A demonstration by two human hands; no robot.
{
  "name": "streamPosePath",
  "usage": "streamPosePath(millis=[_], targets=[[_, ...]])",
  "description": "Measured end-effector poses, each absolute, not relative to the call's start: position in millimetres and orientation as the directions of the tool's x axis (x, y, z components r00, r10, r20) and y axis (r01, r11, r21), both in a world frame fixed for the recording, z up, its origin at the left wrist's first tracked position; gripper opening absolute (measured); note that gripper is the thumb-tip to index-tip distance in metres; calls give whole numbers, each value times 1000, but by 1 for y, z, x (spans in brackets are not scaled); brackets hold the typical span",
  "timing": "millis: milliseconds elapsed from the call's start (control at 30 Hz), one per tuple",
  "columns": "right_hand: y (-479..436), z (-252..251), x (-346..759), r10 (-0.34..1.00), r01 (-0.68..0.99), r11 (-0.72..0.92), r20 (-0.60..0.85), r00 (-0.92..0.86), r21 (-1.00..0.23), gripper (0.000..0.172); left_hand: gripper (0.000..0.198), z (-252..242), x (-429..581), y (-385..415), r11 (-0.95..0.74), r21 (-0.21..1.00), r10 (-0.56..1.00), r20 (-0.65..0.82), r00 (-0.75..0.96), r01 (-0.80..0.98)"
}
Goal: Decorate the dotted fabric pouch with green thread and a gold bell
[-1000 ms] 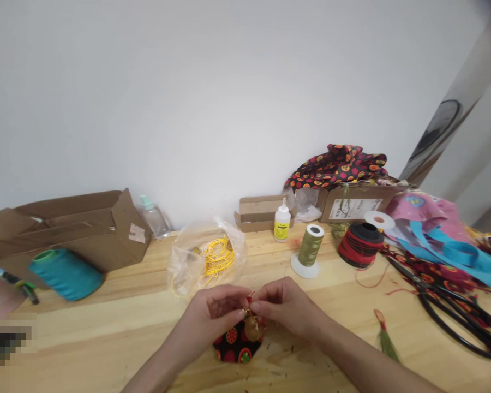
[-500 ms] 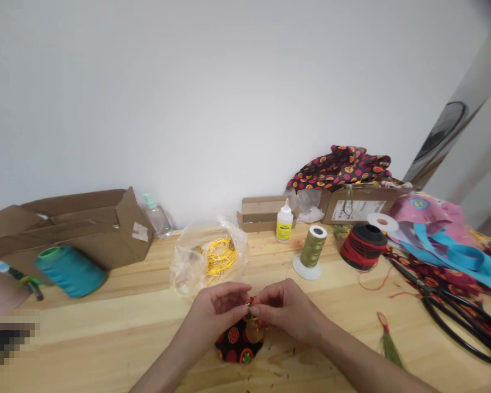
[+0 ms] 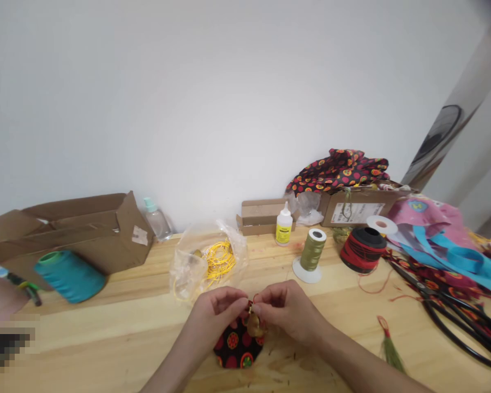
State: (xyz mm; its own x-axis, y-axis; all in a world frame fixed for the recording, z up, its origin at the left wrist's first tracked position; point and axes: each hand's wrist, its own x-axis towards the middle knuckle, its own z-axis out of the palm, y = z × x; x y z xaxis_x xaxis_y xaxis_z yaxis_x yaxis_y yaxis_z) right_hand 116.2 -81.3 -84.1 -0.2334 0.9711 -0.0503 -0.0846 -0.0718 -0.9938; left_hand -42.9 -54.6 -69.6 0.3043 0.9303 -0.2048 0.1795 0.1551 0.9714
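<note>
A small black fabric pouch [image 3: 239, 346] with red and orange round motifs lies on the table below my fingers. My left hand [image 3: 219, 312] pinches its top, thumb against forefinger. From the other side, my right hand [image 3: 288, 310] pinches a thin red cord [image 3: 256, 297] that loops up by its fingertips. Between the two hands a gold-coloured round metal piece [image 3: 255, 326] hangs over the pouch's upper right. The fingers partly hide where cord, metal and pouch meet.
Behind my hands are a plastic bag [image 3: 184, 265] with yellow cord, a glue bottle [image 3: 283, 226] and a green thread spool [image 3: 313, 251]. At right lie a green tassel [image 3: 390, 349], black scissors [image 3: 433, 311] and a red-black spool [image 3: 363, 251]. A teal thread cone [image 3: 71, 277] lies left.
The red cord now shows as a small loop above my right fingertips. Both hands keep nearly the same place, and the view has tilted slightly.
</note>
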Motion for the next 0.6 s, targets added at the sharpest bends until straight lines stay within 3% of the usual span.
streamPosePath(millis=[100,200,333,467,600], targets=[[-80,-83,117,978,-84,-98,-80,-193,-992,21,32,-69,-44,-55,133,957,938,-205,278,256],[-79,-85,116,978,-75,-102,-86,-191,-992,21,43,-69,-43,-59,199,932,884,-304,356,302],[-81,-86,114,979,-55,-62,-50,-197,-997,17,47,-70,-38,-64,298,922,810,-382,445,248],[-83,-86,113,985,175,113,87,-146,-978,15,44,-73,-38,-67,375,915,785,-400,473,151],[-83,-87,115,955,407,292,238,-178,-866,17,38,-73,-40,-67,454,889,759,-423,494,63]])
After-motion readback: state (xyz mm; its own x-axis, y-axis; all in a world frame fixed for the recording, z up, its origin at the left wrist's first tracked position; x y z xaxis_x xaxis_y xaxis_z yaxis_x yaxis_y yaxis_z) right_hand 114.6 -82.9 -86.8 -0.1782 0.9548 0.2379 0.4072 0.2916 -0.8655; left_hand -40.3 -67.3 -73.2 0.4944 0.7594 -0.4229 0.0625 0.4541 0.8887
